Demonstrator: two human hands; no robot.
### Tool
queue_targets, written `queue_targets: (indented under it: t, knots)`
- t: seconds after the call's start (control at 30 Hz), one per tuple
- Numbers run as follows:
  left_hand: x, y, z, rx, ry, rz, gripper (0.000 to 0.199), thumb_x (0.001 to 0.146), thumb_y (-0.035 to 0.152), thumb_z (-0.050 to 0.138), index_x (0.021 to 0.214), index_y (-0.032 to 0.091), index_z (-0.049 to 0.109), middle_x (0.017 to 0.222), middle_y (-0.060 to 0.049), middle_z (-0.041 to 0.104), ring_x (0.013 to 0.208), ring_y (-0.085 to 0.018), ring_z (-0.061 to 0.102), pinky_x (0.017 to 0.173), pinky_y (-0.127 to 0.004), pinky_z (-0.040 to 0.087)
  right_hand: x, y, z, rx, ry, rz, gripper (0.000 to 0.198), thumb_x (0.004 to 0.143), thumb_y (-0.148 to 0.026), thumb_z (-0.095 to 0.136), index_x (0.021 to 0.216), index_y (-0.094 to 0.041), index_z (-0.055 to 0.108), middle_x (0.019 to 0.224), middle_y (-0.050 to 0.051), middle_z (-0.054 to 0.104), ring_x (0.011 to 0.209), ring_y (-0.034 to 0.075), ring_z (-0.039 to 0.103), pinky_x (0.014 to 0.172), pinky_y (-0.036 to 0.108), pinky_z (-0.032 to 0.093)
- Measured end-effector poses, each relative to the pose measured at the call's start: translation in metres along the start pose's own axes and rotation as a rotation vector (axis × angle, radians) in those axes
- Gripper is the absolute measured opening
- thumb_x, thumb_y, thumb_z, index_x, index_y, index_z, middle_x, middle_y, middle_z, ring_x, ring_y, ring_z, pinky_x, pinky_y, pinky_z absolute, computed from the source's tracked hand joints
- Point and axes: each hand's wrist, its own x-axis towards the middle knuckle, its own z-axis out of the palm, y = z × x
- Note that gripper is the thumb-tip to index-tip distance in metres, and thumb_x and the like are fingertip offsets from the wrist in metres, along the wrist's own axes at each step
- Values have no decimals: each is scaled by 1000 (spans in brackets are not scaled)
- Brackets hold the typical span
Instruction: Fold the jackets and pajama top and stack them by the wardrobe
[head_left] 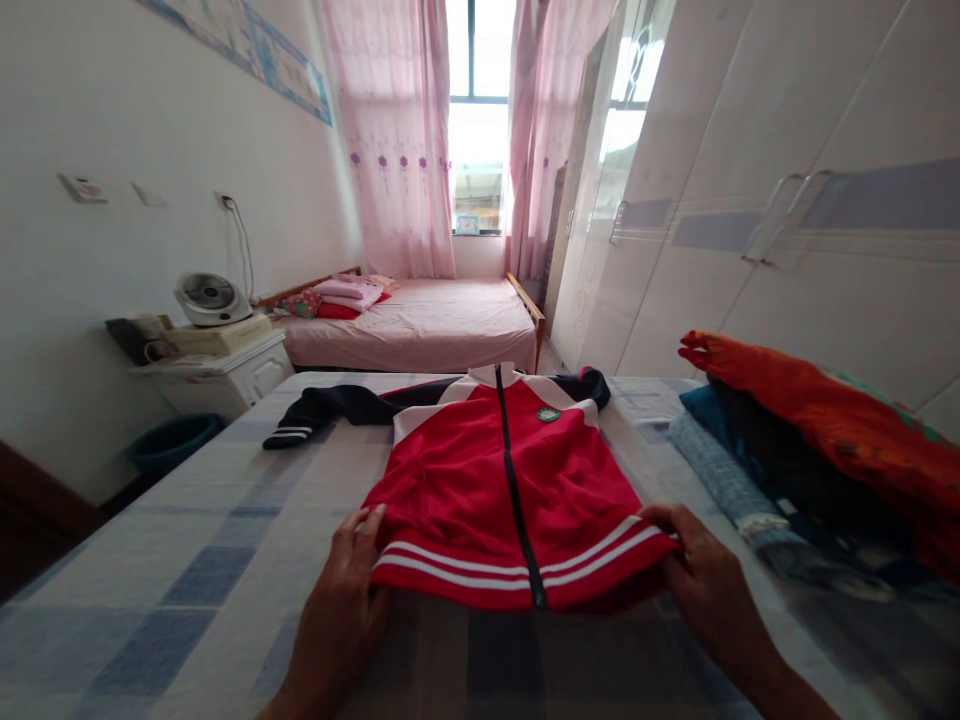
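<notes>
A red zip-up jacket (457, 480) lies front side up on the bed, its collar pointing away from me. It has white shoulders, dark sleeves, a round green badge and two white stripes along the hem. The black zipper is closed. My left hand (349, 575) pinches the left corner of the hem, and my right hand (701, 565) grips the right corner. Between them the hem is raised slightly off the sheet. The left sleeve (337, 402) stretches out sideways, while the one on the right (596, 388) is bent behind the shoulder.
A stack of folded clothes (817, 450), orange on top with jeans below, sits at the right on the checked bedsheet (187, 570). Beyond are a pink bed (450, 315), a white cabinet (255, 370) with a fan (214, 298), a bin (174, 440) and wardrobes (750, 150).
</notes>
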Motion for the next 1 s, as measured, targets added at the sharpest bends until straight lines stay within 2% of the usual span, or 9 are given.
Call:
queue_targets:
  t: [0.1, 0.23, 0.33, 0.43, 0.57, 0.67, 0.77, 0.9, 1.0]
  knots:
    - [5, -6, -2, -239, -39, -225, 47, 86, 38, 42, 128, 18, 49, 114, -12, 60, 103, -27, 60, 85, -45, 53, -5, 13, 1, -112, 2, -85, 19, 81, -27, 42, 95, -22, 54, 90, 4, 64, 82, 19, 62, 69, 30, 49]
    - [15, 0, 7, -635, -259, -556, 48, 88, 32, 38, 134, 21, 40, 113, -10, 63, 82, -21, 68, 62, -34, 58, -2, 14, 11, -265, -96, -232, 34, 78, -15, 40, 109, -23, 55, 105, 7, 61, 92, 19, 62, 75, 30, 49]
    - [38, 19, 3, -790, -299, -664, 53, 79, 21, 46, 131, 15, 41, 113, -12, 64, 85, -21, 67, 64, -30, 57, 13, -2, 12, -329, -194, -343, 38, 71, -7, 41, 99, -25, 60, 99, 4, 63, 85, 17, 63, 71, 27, 49]
    - [62, 34, -26, -749, -145, -435, 57, 73, 19, 50, 130, 17, 43, 102, -7, 67, 83, -20, 67, 67, -29, 55, 28, -16, -9, -286, 3, -285, 23, 73, -15, 43, 89, -24, 57, 86, 2, 63, 72, 16, 62, 61, 25, 46]
    - [60, 25, -66, -187, 147, 10, 47, 70, 22, 52, 117, 27, 59, 101, -3, 63, 84, -20, 64, 63, -24, 52, 17, -5, -36, -324, 412, -269, 21, 80, -27, 43, 99, -23, 52, 97, 7, 59, 85, 21, 60, 70, 31, 46]
    - [33, 8, -62, 28, -58, 233, 43, 70, 15, 49, 106, 33, 65, 97, -1, 62, 79, -16, 64, 60, -18, 51, -13, 21, -25, -434, 270, -470, 35, 78, -16, 41, 107, -27, 54, 109, 6, 59, 96, 21, 58, 74, 32, 45]
    - [11, 4, -45, 68, -188, 253, 41, 69, 7, 43, 92, 30, 68, 90, -1, 62, 75, -13, 64, 63, -17, 49, -35, 39, -9, -430, 64, -617, 30, 75, -9, 41, 88, -29, 58, 93, 0, 65, 93, 19, 59, 76, 31, 43]
    - [5, 12, -44, 43, -23, 301, 26, 78, 16, 46, 92, 26, 66, 104, -5, 61, 83, -16, 63, 69, -21, 49, -41, 44, -16, -403, 181, -577, 20, 77, -15, 46, 89, -27, 56, 91, 2, 65, 94, 23, 57, 83, 36, 38]
    - [5, 14, -48, 19, -236, 291, 16, 77, 21, 50, 77, 26, 65, 94, -2, 66, 73, -15, 63, 64, -19, 49, -42, 52, -20, -410, 105, -579, 22, 75, -17, 52, 93, -29, 57, 93, 1, 65, 93, 21, 59, 80, 32, 41]
